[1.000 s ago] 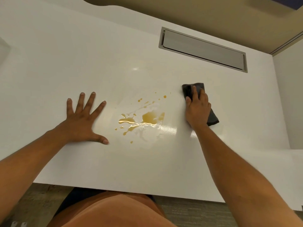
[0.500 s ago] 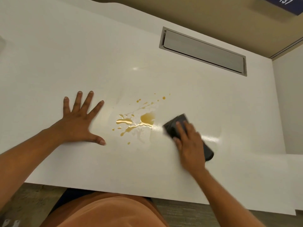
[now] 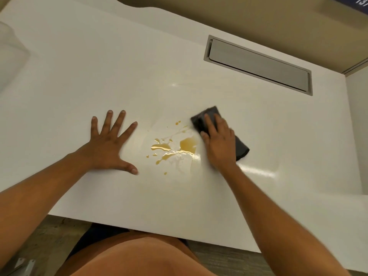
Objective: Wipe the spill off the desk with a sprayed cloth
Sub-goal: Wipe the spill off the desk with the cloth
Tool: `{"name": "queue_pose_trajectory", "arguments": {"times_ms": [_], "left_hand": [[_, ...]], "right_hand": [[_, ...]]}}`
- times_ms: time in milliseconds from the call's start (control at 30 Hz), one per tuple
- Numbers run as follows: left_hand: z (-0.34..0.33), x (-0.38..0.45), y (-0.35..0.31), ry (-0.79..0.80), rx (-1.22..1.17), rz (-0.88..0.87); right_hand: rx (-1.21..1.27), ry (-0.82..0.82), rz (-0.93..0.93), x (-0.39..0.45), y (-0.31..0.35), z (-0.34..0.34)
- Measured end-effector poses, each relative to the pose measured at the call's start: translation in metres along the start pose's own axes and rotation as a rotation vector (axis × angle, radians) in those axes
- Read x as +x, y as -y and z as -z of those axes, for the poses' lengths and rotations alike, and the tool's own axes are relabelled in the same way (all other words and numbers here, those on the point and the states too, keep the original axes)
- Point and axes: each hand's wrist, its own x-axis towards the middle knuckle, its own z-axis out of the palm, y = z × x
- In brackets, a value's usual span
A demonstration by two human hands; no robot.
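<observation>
An amber liquid spill [image 3: 177, 148] lies in splashes on the white desk [image 3: 99, 66]. My right hand [image 3: 219, 142] presses flat on a folded dark grey cloth [image 3: 242, 149], right at the spill's right edge; the cloth's far corner shows beyond my fingers and its near end sticks out under my wrist. A wet sheen marks the desk to the right of the cloth. My left hand [image 3: 108, 144] rests flat on the desk, fingers spread, left of the spill and holding nothing.
A grey cable hatch [image 3: 258, 64] is set into the desk at the back right. A pale translucent object [image 3: 10, 56] sits at the far left edge. The desk's front edge runs just above my lap.
My right hand slid the cloth down toward me and leftward, then back up along the spill's right edge. The small drops at the upper right are gone. My left hand stayed put.
</observation>
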Motion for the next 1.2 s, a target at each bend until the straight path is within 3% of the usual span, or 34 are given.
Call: {"name": "queue_pose_trajectory", "arguments": {"times_ms": [133,233,300,400,533,633,767,1000,1100,1200], "left_hand": [[-0.002,0.002,0.001,-0.003,-0.003,-0.004],[-0.002,0.002,0.002,-0.013,0.001,-0.01],[-0.003,0.002,0.003,-0.022,0.001,-0.015],[-0.006,0.002,0.004,-0.042,-0.004,-0.023],[-0.007,0.002,0.005,-0.054,-0.012,-0.027],[-0.008,0.001,0.005,-0.058,-0.014,-0.028],[-0.01,0.002,0.006,-0.07,-0.005,-0.029],[-0.01,0.004,0.007,-0.075,-0.014,-0.028],[-0.009,0.004,0.006,-0.065,-0.014,-0.028],[-0.008,0.004,0.005,-0.057,-0.011,-0.026]], "right_hand": [[0.06,0.053,0.054,-0.098,-0.004,0.003],[0.063,0.087,0.077,-0.124,-0.034,0.01],[0.055,0.062,0.053,-0.104,-0.057,0.014],[0.075,0.0,-0.143,-0.029,-0.082,0.022],[0.058,-0.062,-0.32,0.067,-0.058,0.021],[0.03,-0.055,-0.203,0.079,-0.011,0.012],[0.007,0.019,0.038,0.016,0.019,0.002],[0.039,0.031,-0.042,-0.151,0.027,-0.006],[0.039,0.076,0.036,-0.144,0.018,-0.003],[0.036,0.025,0.004,-0.079,-0.007,0.005]]}}
